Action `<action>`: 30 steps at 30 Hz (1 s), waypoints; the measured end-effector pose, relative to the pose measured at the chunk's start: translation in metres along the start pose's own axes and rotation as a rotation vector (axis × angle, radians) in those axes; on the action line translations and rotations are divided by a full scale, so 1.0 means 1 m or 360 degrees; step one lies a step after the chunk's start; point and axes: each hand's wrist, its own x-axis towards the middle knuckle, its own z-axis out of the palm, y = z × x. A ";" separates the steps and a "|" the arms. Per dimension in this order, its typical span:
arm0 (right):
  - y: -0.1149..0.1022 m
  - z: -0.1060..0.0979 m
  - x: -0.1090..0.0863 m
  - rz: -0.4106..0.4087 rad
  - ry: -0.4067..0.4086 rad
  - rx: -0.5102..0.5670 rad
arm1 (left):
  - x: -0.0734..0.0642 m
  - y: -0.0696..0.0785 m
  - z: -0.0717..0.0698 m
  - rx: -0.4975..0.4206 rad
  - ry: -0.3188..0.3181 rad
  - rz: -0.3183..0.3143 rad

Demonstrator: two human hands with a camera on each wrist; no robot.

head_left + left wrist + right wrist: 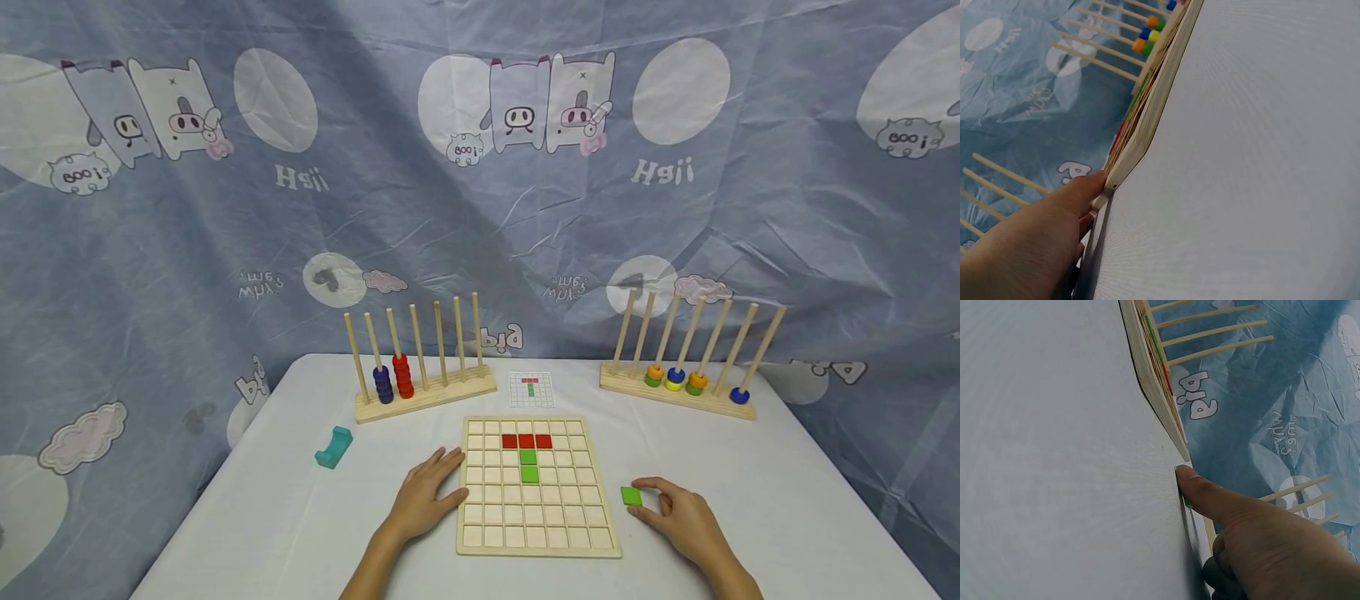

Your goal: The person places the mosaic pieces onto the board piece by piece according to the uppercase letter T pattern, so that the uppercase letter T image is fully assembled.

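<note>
A wooden grid board (534, 537) lies flat on the table. Three red tiles (526, 441) form a row near its top, with two green tiles (528, 465) in a column beneath the middle one. My left hand (424, 497) rests beside the board, its thumb and fingertips touching the left edge; the left wrist view shows the thumb (1088, 190) against the board's side. To the right of the board, my right hand (678, 518) pinches a loose green square tile (631, 496) between thumb and forefinger, close to the tabletop. The right wrist view shows little of this tile.
Behind the board lies a small printed card (531, 390) with a red and green T pattern. Two wooden peg racks stand at the back, one left (427, 396) and one right (678, 394), holding coloured rings. A teal curved block (334, 447) lies at the left.
</note>
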 end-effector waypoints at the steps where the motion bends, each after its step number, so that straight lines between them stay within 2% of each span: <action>1: 0.000 0.000 0.000 0.0005 -0.0001 0.0000 | 0.000 0.000 0.000 -0.0003 0.0000 -0.0001; 16: 0.000 0.000 0.000 0.0055 -0.0027 0.0018 | 0.000 -0.002 0.002 0.0000 0.0004 -0.0003; 30: 0.002 -0.002 0.000 -0.0004 0.0028 -0.0033 | -0.001 0.000 -0.001 -0.0013 -0.0006 -0.0003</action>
